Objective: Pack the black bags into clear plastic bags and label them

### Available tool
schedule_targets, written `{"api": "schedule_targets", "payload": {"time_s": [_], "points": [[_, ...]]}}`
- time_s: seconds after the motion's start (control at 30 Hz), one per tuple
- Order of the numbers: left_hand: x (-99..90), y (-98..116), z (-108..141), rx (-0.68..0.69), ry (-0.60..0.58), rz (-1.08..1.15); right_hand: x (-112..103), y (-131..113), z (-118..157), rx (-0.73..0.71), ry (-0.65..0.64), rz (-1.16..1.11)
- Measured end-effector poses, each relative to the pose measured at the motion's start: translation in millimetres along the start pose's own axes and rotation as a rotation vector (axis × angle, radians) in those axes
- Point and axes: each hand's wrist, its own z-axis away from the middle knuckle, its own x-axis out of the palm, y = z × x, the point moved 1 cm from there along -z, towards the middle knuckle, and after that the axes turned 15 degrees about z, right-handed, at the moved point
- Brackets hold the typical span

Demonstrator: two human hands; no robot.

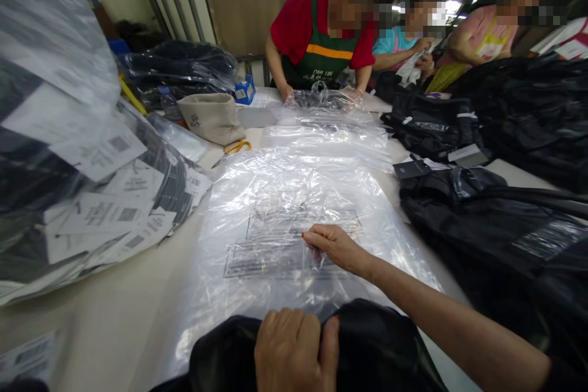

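Observation:
At the bottom centre, my left hand (290, 349) is closed on the top of a black bag (376, 343), its thumb to the right. Reaching in from the right, my right hand (333, 247) pinches the film of a clear plastic bag (275, 190) near its printed text boxes. The clear bags lie in a flat, shiny stack on the table, stretching away from the black bag. The lower part of the black bag is cut off by the frame edge.
Bags with paper tags (114, 202) stand left on the pale table (124, 294). Yellow scissors (237, 146) and a beige pouch (214, 117) lie beyond. Black bags (496, 239) fill the right side. Across the table, a person in a green apron (321, 52) handles clear plastic; two more people stand right.

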Motion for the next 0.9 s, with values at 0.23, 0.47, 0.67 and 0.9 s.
{"api": "schedule_targets", "payload": {"time_s": [0.23, 0.47, 0.67, 0.9], "points": [[21.4, -7.7, -6.3, -0.106, -0.14, -0.187, -8.6, -25.1, -6.4, 0.008, 0.044, 0.06], [27.6, -8.3, 0.7, -0.182, -0.074, -0.376, -12.5, -25.7, 26.6, -0.111, 0.01, 0.465], [29.2, -14.8, 6.2, -0.151, -0.013, -0.247, 12.2, -18.5, 55.2, -0.379, 0.318, 1.007], [31.2, -17.5, 10.4, -0.132, 0.002, -0.254, 29.3, -5.5, 45.8, -0.454, 0.662, 1.162]]}}
